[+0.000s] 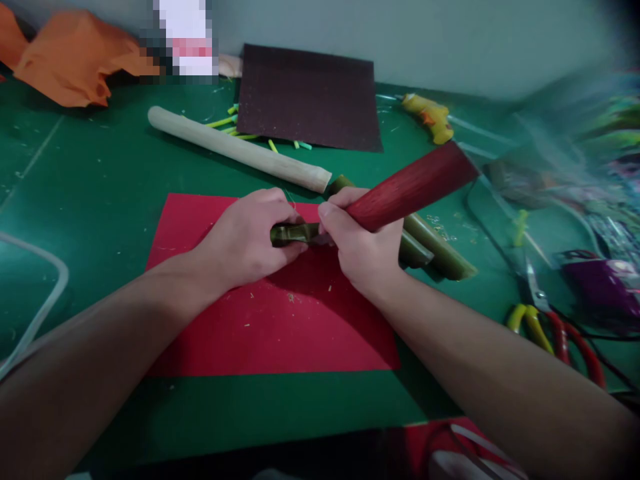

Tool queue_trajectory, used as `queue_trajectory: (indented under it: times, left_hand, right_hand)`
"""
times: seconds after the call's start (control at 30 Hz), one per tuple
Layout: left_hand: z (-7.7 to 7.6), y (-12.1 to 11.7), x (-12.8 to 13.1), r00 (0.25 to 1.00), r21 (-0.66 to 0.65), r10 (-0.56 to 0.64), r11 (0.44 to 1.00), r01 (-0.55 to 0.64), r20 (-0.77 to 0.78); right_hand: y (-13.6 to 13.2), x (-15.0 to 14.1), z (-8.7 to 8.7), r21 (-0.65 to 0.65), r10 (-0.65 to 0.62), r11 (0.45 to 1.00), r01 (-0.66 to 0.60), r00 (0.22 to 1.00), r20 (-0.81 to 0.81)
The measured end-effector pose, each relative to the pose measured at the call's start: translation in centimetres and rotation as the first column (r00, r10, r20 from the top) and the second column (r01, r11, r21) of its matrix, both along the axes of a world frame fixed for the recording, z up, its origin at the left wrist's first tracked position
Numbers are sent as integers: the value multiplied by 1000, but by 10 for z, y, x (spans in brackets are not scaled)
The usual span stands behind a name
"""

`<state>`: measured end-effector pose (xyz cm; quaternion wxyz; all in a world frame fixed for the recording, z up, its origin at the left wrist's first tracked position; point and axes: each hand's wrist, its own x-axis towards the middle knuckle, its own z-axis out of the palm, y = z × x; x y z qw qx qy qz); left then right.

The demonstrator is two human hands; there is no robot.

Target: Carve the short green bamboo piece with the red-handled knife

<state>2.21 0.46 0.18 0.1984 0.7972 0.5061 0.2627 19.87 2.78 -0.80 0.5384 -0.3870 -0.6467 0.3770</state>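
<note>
The left forearm (125,320) and the right forearm (480,353) are bared along the whole length shown — slim, smooth in outline and tapered toward the wrists (393,283). The one is cut off by the lower left edge of the view, the other by the lower right. The left hand (245,240) and the right hand (367,257) are likewise uncovered — with slender fingers (273,197).

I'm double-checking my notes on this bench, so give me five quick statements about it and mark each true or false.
1. The right hand grips a red handle. True.
2. The left hand is holding nothing. False: it holds a green piece.
3. A red sheet lies on the green table. True.
4. The pale stick stands upright. False: it lies flat.
5. The yellow glue gun is left of the dark sheet. False: it is to the right.
</note>
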Motion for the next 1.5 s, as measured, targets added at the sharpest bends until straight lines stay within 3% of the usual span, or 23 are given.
queue_trajectory:
  times: [0.27,0.5,0.87,1.1,1.37,1.5]
  left_hand:
    - [1,0,0,1000,-14,4,1000,-4,4]
    - [1,-1,0,1000,-7,22,1000,-22,4]
    - [3,1,1,1000,-18,15,1000,-15,-9]
    - [1,1,1,999,2,27,1000,-27,-17]
    - [-1,0,0,1000,7,13,1000,-13,-11]
    - [0,1,0,1000,-1,23,1000,-23,-1]
  right_hand:
    - [1,-2,2,10,-25,1000,26,997,-75]
    - [-2,0,0,47,13,999,-13,1000,-3]
    - [1,-2,3,-7,-26,1000,26,997,-77]
    - [-1,1,-2,37,-1,999,-1,998,59]
    - [-2,0,-7,81,37,996,-35,999,-18]
    - [-2,-1,-3,43,5,999,-4,1000,-23]
